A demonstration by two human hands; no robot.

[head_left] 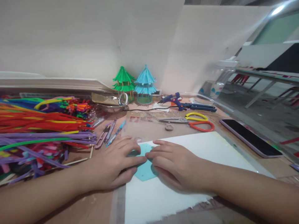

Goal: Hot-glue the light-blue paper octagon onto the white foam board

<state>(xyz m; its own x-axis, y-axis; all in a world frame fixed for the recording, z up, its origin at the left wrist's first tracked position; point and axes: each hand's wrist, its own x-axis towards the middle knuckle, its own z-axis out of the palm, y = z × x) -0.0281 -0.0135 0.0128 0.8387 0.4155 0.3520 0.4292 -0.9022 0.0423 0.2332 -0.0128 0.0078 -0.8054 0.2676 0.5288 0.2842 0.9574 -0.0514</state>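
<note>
A light blue paper piece (145, 169) lies on a white sheet (210, 149) in front of me. My left hand (116, 163) rests on its left side, fingers stretched flat and pressing down. My right hand (173, 163) lies on its right side, fingers extended leftward and meeting the left fingertips over the paper. Most of the blue piece is hidden under both hands.
A heap of coloured pipe cleaners (39, 130) fills the left. Pens (112, 132), scissors (191, 120), a blue glue gun (182, 104), a phone (251, 137), and green (123, 82) and blue (145, 84) paper pagodas stand behind.
</note>
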